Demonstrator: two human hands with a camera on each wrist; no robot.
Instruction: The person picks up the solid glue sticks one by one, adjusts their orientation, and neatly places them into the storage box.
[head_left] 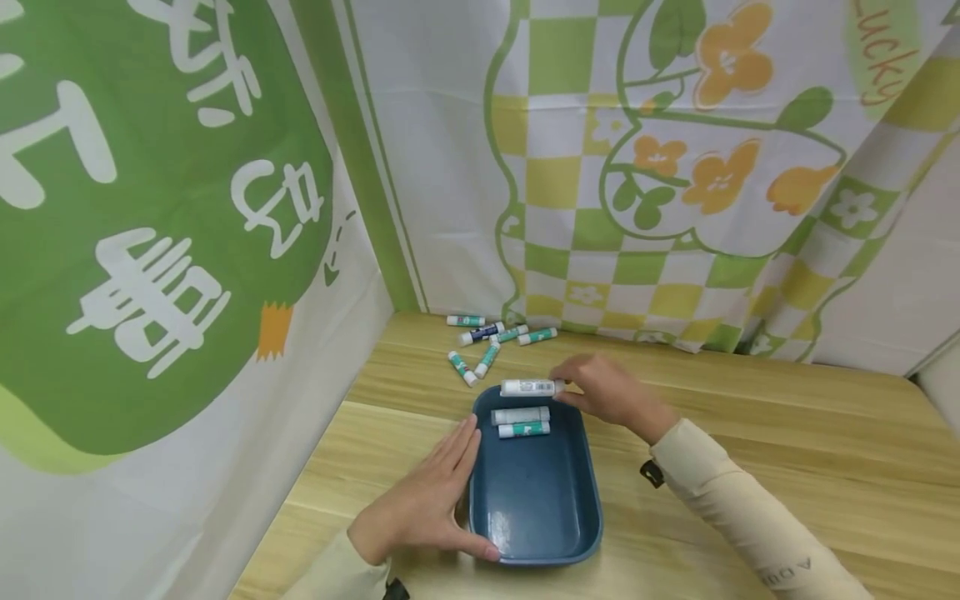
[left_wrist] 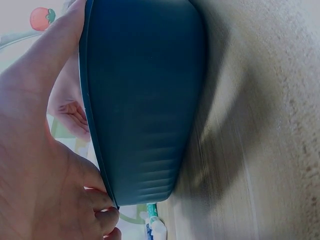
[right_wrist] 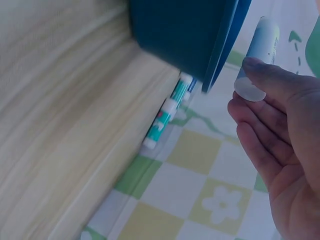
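Left hand (head_left: 422, 507) nearest: spread along the blue tray's (head_left: 534, 504) left side, thumb at the near corner, looks like bracing rather than grasping. Tray sits just right of it on the tabletop (head_left: 750, 483). Done so far: two sticks in the tray, ahead of the left thumb and to the left of the right wrist: green-labelled glue stick (head_left: 524, 430), then whitish glue stick (head_left: 521, 416) just beyond. Right hand (head_left: 606, 390) pinches a third glue stick (head_left: 519, 387) by one end over the tray's far end, not set down. Left to do, apparently: six beyond both hands, five green-labelled glue sticks (head_left: 537, 336) plus one navy-labelled glue stick (head_left: 481, 334). Maybe a third done.
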